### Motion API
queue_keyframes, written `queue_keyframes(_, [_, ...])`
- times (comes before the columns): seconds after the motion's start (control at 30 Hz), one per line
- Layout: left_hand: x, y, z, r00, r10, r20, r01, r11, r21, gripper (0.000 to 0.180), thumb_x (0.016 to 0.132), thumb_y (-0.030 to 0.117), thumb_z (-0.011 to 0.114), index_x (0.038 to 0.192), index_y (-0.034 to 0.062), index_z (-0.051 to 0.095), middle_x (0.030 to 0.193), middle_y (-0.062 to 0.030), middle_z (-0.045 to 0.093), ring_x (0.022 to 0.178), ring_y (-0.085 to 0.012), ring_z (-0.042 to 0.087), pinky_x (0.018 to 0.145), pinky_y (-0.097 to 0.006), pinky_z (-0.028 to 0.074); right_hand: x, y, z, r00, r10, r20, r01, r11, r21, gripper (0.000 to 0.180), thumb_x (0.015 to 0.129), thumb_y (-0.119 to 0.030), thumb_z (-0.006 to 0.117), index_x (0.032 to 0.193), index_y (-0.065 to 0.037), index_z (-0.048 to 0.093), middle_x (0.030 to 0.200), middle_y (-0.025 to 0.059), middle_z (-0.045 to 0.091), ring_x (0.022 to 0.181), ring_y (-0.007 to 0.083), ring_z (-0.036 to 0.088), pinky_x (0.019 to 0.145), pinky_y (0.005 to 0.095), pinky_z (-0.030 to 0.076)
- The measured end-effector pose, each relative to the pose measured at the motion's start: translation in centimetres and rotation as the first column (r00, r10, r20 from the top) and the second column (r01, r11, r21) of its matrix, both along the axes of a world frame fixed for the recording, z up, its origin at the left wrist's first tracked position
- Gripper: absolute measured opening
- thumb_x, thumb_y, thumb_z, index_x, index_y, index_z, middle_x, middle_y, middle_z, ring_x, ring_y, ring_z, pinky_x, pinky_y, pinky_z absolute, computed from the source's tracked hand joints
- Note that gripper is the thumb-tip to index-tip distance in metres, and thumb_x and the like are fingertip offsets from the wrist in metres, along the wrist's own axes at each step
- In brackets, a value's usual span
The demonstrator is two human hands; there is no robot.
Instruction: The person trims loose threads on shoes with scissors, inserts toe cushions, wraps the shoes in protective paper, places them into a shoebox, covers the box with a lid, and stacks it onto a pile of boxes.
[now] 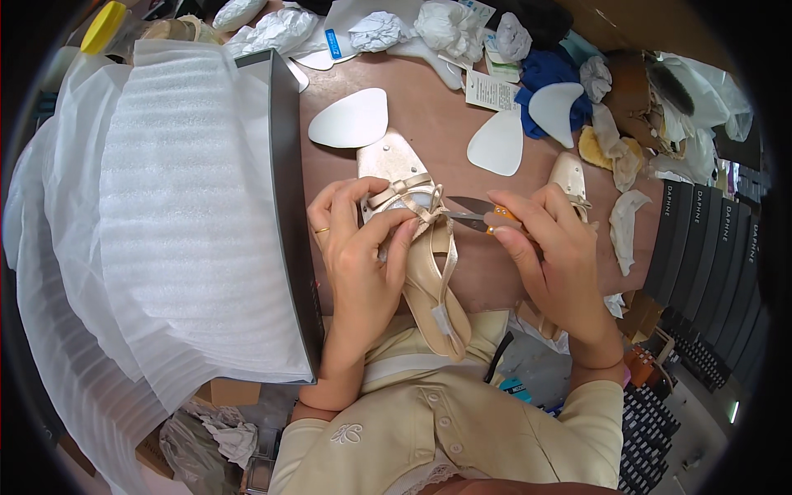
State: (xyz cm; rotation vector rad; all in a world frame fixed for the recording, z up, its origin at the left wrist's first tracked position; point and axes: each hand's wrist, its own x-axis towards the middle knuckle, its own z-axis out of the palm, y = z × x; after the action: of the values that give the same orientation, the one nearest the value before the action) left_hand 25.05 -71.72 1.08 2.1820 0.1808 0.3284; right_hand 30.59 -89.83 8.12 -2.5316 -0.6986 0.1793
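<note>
A pale gold strappy shoe (425, 276) with a bow (406, 192) across its front lies before me, toe pointing away and heel toward my body. My left hand (363, 239) pinches the shoe's strap beside the bow, a ring on one finger. Small orange-handled scissors (480, 218) are gripped in my right hand (549, 247). Their blades are parted, with the tips at the end of the bow. Whether they touch a thread there is too small to tell. A second matching shoe (568, 175) lies behind my right hand, partly hidden by it.
At left stands a dark open box (299, 247) draped with white foam sheet (190, 214). White shaped inserts (351, 118), crumpled paper (450, 29), a tag (492, 91) and blue cloth (551, 74) lie across the brown table (437, 107). Dark shoe boxes (701, 239) are stacked at right.
</note>
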Motion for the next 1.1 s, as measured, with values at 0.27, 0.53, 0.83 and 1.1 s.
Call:
queue_keyframes(0.27, [0.0, -0.2, -0.5, 0.999, 0.004, 0.039, -0.002, 0.999, -0.051, 0.01, 0.069, 0.002, 0.07, 0.078, 0.002, 0.066, 0.102, -0.01, 0.056, 0.103, -0.0308, 0.044, 0.087, -0.039, 0.034, 0.1, -0.2, -0.1, 1.0, 0.01, -0.017, -0.01, 1.0, 0.024, 0.033, 0.08, -0.018, 0.067, 0.109, -0.005, 0.06, 0.077, 0.0071, 0.047, 0.055, 0.0184, 0.051, 0.047, 0.0295, 0.04])
queue_keyframes(0.53, [-0.2, -0.4, -0.4, 0.996, -0.034, 0.083, 0.03, 0.998, 0.05, 0.011, 0.073, 0.0, 0.065, 0.083, 0.001, 0.062, 0.104, -0.0123, 0.056, 0.103, -0.0332, 0.046, 0.086, -0.04, 0.037, -0.4, 0.6, 0.6, 0.974, 0.226, 0.024, -0.209, 0.933, -0.295, 0.036, 0.08, -0.026, 0.064, 0.112, -0.011, 0.06, 0.075, 0.0023, 0.044, 0.051, 0.0143, 0.05, 0.042, 0.0271, 0.039])
queue_keyframes(0.83, [-0.7, -0.7, -0.6, 0.996, -0.026, 0.085, 0.022, 0.999, 0.047, 0.012, 0.076, 0.0, 0.061, 0.087, -0.0001, 0.058, 0.108, -0.015, 0.053, 0.101, -0.0352, 0.047, 0.085, -0.042, 0.039, -0.5, 3.0, 1.4, 0.853, 0.492, 0.175, -0.35, 0.787, -0.508, 0.038, 0.07, -0.016, 0.059, 0.105, -0.002, 0.062, 0.073, -0.0015, 0.044, 0.059, 0.0095, 0.048, 0.045, 0.0224, 0.037])
queue_keyframes(1.1, [-0.8, -0.9, -0.7, 0.991, -0.034, 0.127, 0.028, 0.999, 0.046, 0.013, 0.077, -0.002, 0.06, 0.089, -0.0018, 0.057, 0.108, -0.0161, 0.053, 0.1, -0.0358, 0.048, 0.083, -0.043, 0.04, -1.1, 3.9, 0.9, 0.82, 0.523, 0.23, -0.352, 0.78, -0.518, 0.031, 0.067, -0.014, 0.06, 0.093, 0.002, 0.066, 0.077, 0.0013, 0.05, 0.06, 0.0112, 0.046, 0.045, 0.022, 0.034])
